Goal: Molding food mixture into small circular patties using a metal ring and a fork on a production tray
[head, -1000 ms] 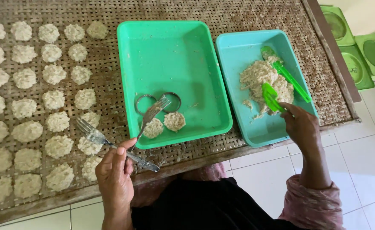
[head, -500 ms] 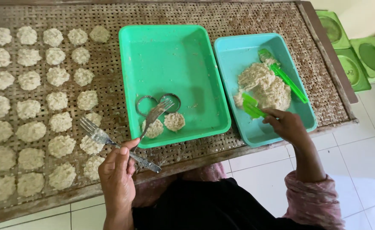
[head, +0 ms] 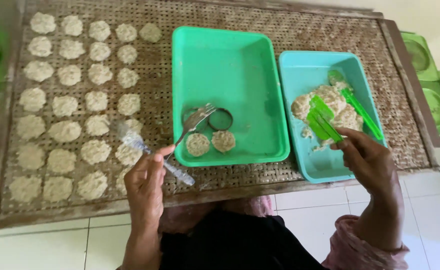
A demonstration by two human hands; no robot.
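My left hand [head: 147,182] grips two metal forks [head: 194,121]; one reaches into the green tray [head: 260,90] over the two metal rings [head: 220,119], the other lies blurred over the woven mat. Two round flat patties [head: 211,142] sit in that tray just below the rings. My right hand [head: 370,160] holds a green plastic spoon [head: 322,120] and presses its blade into a heap of pale crumbly mash [head: 332,102] in the blue tray [head: 300,75]. A second green plastic spoon [head: 357,102] lies in the mash at the heap's far side.
Several round pale patties [head: 65,105] lie in rows on the woven bamboo mat [head: 280,25] left of the trays. The mat's wooden frame edge [head: 230,192] runs in front of me. Green plastic stools [head: 430,70] stand on the white tiled floor at the right.
The view shifted, so everything sits further right. My right hand lifted the green spoon from the heap's left foot up onto its middle. My left hand kept both forks, one now blurred.
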